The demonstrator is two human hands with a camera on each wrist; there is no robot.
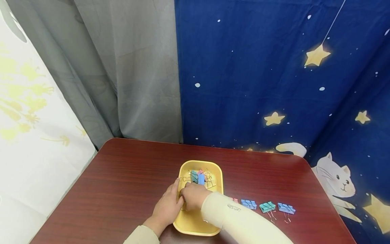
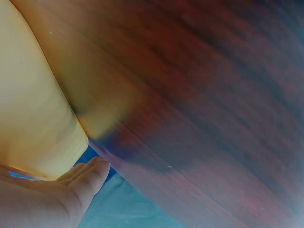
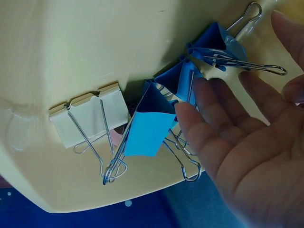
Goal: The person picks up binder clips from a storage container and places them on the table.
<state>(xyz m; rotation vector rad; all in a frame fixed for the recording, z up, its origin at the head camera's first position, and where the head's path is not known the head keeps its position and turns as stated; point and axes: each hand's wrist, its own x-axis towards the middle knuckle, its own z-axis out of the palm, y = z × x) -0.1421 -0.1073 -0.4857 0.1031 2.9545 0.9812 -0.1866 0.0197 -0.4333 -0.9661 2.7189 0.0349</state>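
Observation:
A yellow tray (image 1: 196,230) stands on the table with several binder clips inside, tangled together toward its far end. In the head view these include a blue binder clip (image 1: 201,179), a green one (image 1: 194,176) and a pink one partly hidden. My left hand (image 1: 167,206) rests against the tray's left side with its fingers extended. Inside the tray, my right hand (image 1: 193,196) reaches down at the near side of the clips. The right wrist view shows its fingers loosely extended beside blue-looking clips (image 3: 149,133), gripping none. A pale binder clip (image 3: 90,116) lies farther from the fingers.
Right of the tray, a row of binder clips lies on the dark red table (image 1: 131,176): a pink one (image 1: 234,200) partly behind my sleeve, a blue one (image 1: 248,204), a green one (image 1: 267,207) and another blue one (image 1: 286,208). Curtains hang behind the table.

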